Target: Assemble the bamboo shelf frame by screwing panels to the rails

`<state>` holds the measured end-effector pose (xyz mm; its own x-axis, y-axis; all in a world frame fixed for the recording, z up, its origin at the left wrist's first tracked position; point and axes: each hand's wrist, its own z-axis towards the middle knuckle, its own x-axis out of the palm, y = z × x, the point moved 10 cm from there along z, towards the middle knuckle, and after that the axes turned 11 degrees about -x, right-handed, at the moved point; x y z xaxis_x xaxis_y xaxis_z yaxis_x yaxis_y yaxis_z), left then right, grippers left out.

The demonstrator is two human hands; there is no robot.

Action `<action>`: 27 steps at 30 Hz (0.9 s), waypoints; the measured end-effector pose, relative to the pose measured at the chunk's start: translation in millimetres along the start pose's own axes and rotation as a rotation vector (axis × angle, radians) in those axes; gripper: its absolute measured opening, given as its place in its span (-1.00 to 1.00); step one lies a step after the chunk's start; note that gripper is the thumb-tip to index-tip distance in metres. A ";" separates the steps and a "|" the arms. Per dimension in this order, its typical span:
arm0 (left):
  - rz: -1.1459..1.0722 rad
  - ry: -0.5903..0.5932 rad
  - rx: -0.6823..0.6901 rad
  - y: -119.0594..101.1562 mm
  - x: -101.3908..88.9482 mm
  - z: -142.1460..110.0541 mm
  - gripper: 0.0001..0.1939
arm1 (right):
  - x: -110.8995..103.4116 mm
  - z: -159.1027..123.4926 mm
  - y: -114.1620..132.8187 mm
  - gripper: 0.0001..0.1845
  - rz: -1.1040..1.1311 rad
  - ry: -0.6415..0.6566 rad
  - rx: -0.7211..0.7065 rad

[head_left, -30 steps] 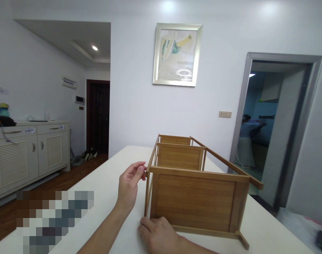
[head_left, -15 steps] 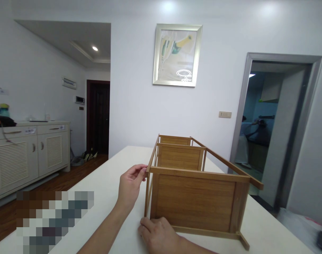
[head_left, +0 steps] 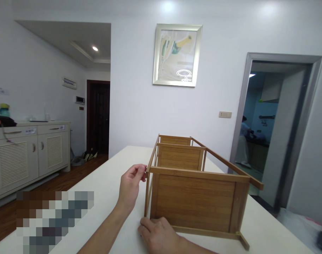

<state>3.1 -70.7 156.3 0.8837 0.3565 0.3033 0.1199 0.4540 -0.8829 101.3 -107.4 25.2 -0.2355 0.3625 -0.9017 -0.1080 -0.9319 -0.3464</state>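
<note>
A wooden rack (head_left: 194,201) with several panels lies on its side on a white table (head_left: 105,187). My left hand (head_left: 129,187) is raised at the rack's upper left corner, thumb and fingertips pinched on the end of the top rail. My right hand (head_left: 158,234) rests on the table at the rack's lower left corner, fingers curled against the foot of the corner post. Whether the left fingers also hold a small part is hidden.
A white sideboard (head_left: 28,155) stands along the left wall, with a dark door (head_left: 98,116) beyond it. A framed picture (head_left: 177,54) hangs on the far wall. At the right, an open doorway (head_left: 256,141) shows another person (head_left: 244,141) standing in the room behind.
My left fingers have closed a little onto the rack's corner. The person in the doorway has moved. My right hand and the rack have stayed in place.
</note>
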 end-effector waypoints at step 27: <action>0.020 0.023 -0.028 2.9 1.9 0.1 -0.71 | 0.9 0.0 0.4 -0.90 0.023 0.010 -0.022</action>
<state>5.1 -68.6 154.4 0.8961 0.3461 0.2779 0.1151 0.4236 -0.8985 101.0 -107.4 24.2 -0.2280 0.3412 -0.9119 -0.0816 -0.9400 -0.3313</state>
